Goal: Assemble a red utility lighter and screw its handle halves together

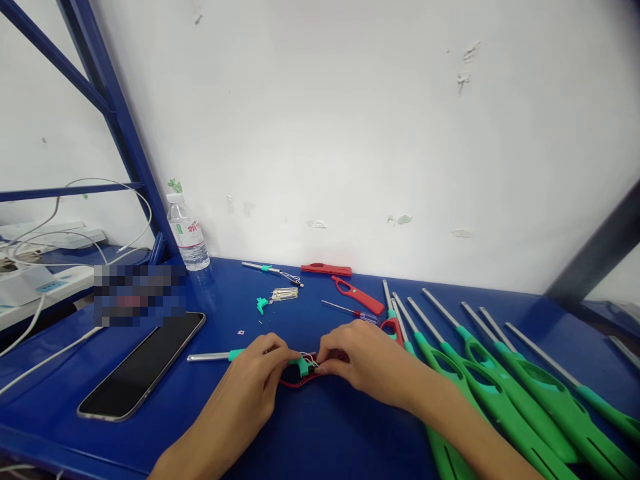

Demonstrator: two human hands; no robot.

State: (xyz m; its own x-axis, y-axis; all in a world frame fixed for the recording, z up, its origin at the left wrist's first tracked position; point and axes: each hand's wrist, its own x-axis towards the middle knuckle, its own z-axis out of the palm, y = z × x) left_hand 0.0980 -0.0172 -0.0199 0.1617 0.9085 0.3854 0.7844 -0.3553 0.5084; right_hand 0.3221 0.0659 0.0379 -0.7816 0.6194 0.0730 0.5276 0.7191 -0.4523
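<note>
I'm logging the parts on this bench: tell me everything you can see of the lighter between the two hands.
The lighter looks opened, pale wires exposed beside a teal, plastic-looking piece and a red shell edge. The silvery, metal-looking tube points left over the blue table, with a teal collar next to the left hand. That hand and the right hand hold it, hiding much of the body.

A water bottle (189,237) stands beyond a phone (143,367); far left, probably a power strip (65,283).
</note>
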